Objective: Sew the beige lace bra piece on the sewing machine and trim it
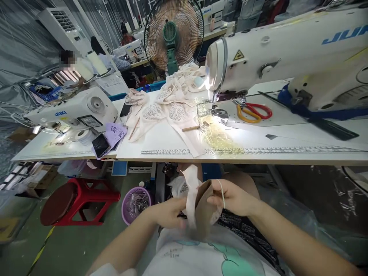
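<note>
Over my lap, below the table's front edge, a piece of pale pink and brown fabric [203, 205] is held between both hands. My left hand [171, 212] grips the light edge of it from the left, its fingertips slightly blurred. My right hand [230, 195] pinches the brown side, with a thin pale loop around its fingers. Part of the fabric hangs down blurred near my shirt. On the table above lie cream garment pieces [169, 111] with patterned cups, beside a sewing machine [230, 65] whose lamp is lit.
Scissors [250, 113] with red and orange handles lie by the needle. A large fan [174, 34] stands behind the table. At left are a second sewing machine [86, 105], a phone [100, 145], a red stool [92, 201] and a purple basket [124, 209]. People sit farther back.
</note>
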The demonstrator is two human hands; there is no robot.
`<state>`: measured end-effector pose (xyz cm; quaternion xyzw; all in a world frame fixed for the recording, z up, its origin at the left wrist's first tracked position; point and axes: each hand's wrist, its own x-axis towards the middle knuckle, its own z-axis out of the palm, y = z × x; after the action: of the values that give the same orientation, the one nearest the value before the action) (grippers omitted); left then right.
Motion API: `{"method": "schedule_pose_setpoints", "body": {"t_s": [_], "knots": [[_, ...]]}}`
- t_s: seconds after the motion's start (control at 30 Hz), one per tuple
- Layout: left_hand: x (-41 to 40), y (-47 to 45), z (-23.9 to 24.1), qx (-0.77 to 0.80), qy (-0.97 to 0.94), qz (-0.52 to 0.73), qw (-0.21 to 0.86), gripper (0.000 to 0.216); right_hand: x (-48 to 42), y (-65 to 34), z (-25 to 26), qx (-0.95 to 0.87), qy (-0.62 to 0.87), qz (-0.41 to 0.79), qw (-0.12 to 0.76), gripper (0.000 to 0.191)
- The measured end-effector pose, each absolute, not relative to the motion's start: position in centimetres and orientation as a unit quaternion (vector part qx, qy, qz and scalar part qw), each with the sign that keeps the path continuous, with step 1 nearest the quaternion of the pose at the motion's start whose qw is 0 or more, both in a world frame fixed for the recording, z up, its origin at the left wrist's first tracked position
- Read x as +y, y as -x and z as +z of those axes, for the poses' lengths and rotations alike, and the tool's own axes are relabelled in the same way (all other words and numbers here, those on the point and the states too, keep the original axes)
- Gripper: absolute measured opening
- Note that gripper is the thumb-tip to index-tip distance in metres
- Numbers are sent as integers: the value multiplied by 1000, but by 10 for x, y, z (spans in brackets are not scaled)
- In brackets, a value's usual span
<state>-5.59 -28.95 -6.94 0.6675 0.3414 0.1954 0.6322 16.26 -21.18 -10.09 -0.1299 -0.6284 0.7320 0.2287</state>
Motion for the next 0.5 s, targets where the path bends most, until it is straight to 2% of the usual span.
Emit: {"method": "schedule_pose_setpoints", "body": {"t_s": [0.13, 0.23, 0.4, 0.5], "knots": [[-283, 17, -86, 392, -332, 390, 764, 70, -227, -156, -105, -646, 160, 696, 269, 27], [-279, 0, -91, 395, -204, 469, 763, 60, -232, -158, -108, -680, 212, 642, 283, 28], [-266, 3, -86, 414, -220, 558, 685, 36, -240, -170, -97, -729, 291, 541, 303, 28], [-264, 6, -88, 479, -325, 541, 611, 37, -240, -172, -88, -705, 317, 561, 298, 23]]}}
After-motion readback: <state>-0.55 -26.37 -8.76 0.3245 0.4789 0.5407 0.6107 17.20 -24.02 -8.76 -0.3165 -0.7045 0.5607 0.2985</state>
